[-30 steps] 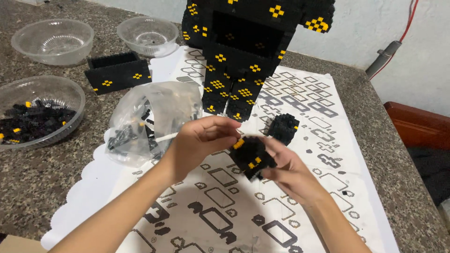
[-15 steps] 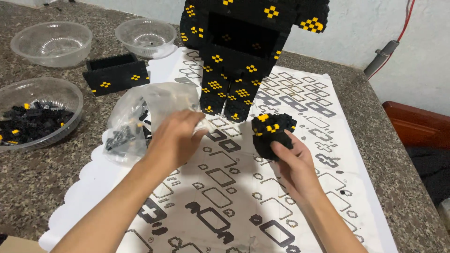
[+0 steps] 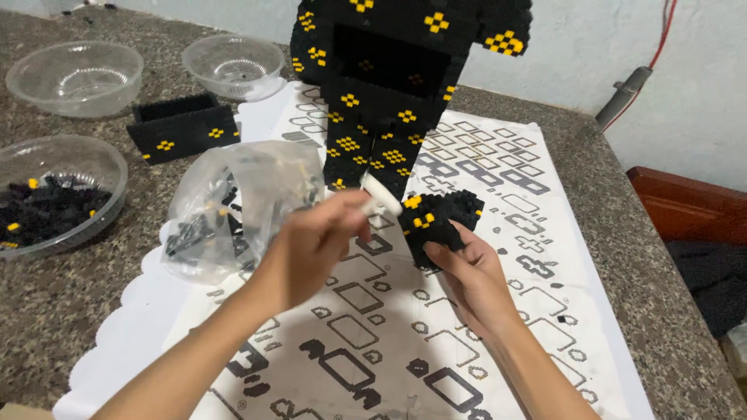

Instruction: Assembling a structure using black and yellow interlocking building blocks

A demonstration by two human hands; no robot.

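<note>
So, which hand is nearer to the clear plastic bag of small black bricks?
Left. The left hand is beside the clear plastic bag, just right of it; the right hand is farther right, holding a black-and-yellow brick block.

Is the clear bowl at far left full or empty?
Partly filled: the clear bowl holds a shallow layer of small black and yellow bricks across its bottom.

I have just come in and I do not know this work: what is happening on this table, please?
A person is building with small black and yellow bricks. The right hand holds a small brick block over the patterned sheet. The left hand brings a small white piece towards it. A tall brick model stands behind, with a clear bag of bricks on the left.
</note>
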